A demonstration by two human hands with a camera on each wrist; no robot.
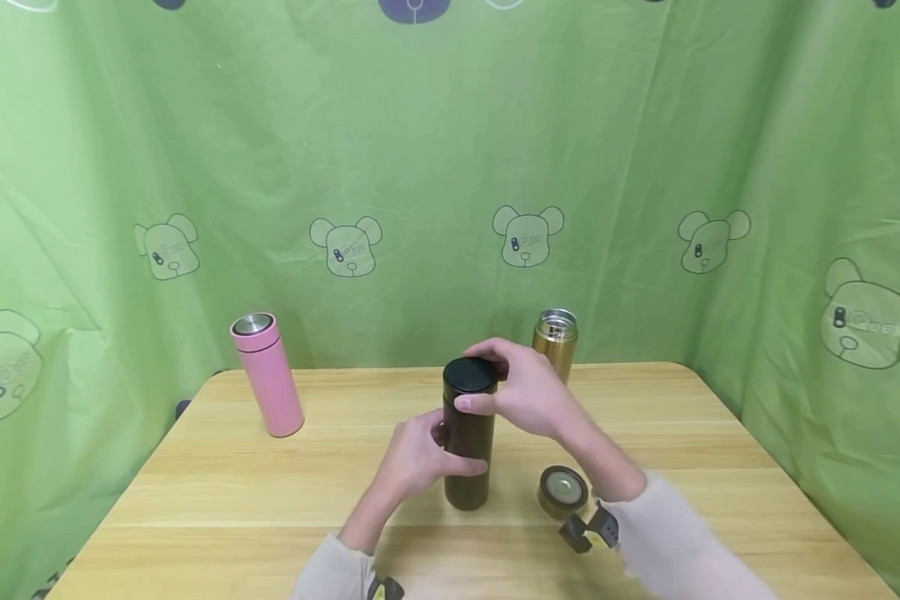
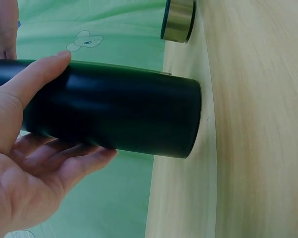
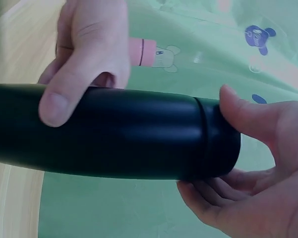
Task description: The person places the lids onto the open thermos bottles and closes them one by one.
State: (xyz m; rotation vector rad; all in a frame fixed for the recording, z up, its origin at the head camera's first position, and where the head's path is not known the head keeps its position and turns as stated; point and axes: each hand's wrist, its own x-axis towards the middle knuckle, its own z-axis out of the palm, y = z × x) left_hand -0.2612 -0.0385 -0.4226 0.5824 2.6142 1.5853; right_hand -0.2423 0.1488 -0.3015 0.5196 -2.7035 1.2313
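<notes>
A black thermos bottle [image 1: 468,450] stands upright in front of me, its cap [image 1: 470,375] on top. My left hand [image 1: 414,457] grips the bottle's body, with the thumb across the near side. Around the cap curl the fingers and thumb of my right hand [image 1: 528,387]. The right wrist view shows the seam between the black cap [image 3: 220,141] and body [image 3: 134,139]. In the left wrist view the bottle's lower end [image 2: 178,116] is near the wooden table; whether it touches I cannot tell.
Behind my right hand stands a gold thermos bottle [image 1: 556,342] without its lid, partly hidden. A gold lid [image 1: 562,492] lies near my right forearm. At the left a pink thermos bottle [image 1: 272,383] stands capped on the table [image 1: 217,492]. Green curtains [image 1: 435,125] enclose the table.
</notes>
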